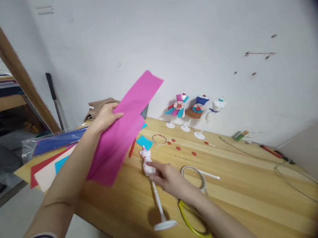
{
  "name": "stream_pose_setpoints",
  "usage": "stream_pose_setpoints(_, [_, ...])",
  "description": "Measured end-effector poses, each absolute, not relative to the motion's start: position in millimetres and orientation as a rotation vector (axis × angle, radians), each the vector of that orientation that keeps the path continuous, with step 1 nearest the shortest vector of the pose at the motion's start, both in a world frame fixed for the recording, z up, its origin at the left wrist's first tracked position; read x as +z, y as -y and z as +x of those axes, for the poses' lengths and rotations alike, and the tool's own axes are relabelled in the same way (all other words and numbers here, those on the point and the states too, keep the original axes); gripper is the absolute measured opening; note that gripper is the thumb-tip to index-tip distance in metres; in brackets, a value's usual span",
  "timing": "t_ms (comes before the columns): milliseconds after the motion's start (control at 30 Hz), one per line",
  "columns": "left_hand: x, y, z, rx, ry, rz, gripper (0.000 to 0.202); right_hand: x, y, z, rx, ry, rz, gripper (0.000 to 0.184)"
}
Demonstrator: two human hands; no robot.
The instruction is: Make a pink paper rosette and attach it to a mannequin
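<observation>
My left hand [105,117] is raised above the wooden table [239,189] and grips a long pink sheet [122,131] by its edge; the sheet slants up towards the wall. My right hand [169,178] is lower, its fingers closed on the body of a small white mannequin [146,162] on a thin rod with a round base [164,225], which tilts over the table. A loop of white tape measure [194,174] lies just right of that hand.
Three small dressed mannequins [190,113] stand by the wall. Red, white and blue sheets [48,164] lie at the table's left end, with blue squares [144,141], red flower cut-outs [178,148] and a ring [159,139] mid-table. Yellow-handled scissors [192,220] lie near the front edge; cables [292,179] run at right.
</observation>
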State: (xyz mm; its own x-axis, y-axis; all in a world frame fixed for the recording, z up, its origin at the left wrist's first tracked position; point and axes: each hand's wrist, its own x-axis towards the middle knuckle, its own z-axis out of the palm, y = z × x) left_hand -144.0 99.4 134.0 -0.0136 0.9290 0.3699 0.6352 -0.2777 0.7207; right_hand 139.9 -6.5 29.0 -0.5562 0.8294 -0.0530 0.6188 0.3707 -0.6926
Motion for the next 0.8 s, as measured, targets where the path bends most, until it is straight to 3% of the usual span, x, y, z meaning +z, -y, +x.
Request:
stream_pose_setpoints(133, [147.1, -95.6, -131.9, 1.499, -1.088, 1.373, 0.030, 19.7, -5.6, 141.3, 1.210, 1.998, -1.155, 0.065])
stream_pose_setpoints(267, [136.0, -99.2, -119.2, 1.597, -0.897, 1.064, 0.015, 21.7, -8.5, 142.1, 1.429, 1.690, -1.015, 0.077])
stream_pose_setpoints(567, [63.0, -96.4, -121.1, 1.324, -1.351, 0.813, 0.027, 38.6, 2.3, 141.0, 1.766, 1.554, -0.936, 0.035])
stream_pose_setpoints(800, [26.6, -82.8, -140.3, 1.261, -1.580, 0.825, 0.033, 28.8, -11.8, 147.9, 1.248, 1.837, -1.225, 0.034])
